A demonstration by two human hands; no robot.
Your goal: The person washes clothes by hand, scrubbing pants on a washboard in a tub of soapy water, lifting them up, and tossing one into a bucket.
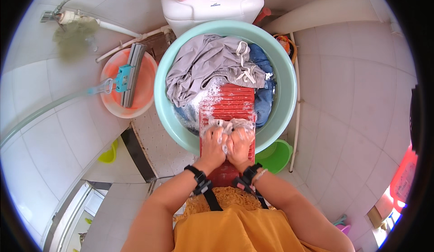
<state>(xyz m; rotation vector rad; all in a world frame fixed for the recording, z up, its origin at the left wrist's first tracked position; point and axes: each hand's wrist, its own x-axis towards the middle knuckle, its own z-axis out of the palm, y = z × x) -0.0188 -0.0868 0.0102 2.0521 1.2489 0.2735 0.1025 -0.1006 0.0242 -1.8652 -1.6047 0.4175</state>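
Both my hands are closed on a wet white cloth point(244, 124), which is bunched up and soapy. My left hand point(213, 144) and my right hand point(240, 144) are side by side, pressing it against a ribbed red washboard point(232, 104). The board leans inside a large light-green basin point(159, 91), its lower end towards my body. Grey drawstring pants point(203, 58) lie heaped at the basin's far side. Blue denim point(263, 105) shows along the right, partly under the grey garment. White suds point(207, 96) cover the water left of the board. The cloth's exact kind is hidden by my fingers.
A white toilet tank point(181, 10) stands behind the basin. To the left, a sponge mop point(131, 76) rests in an orange-red basin point(110, 103). A green basin point(278, 157) sits at the lower right, near a white pipe point(294, 130). Tiled walls close in both sides.
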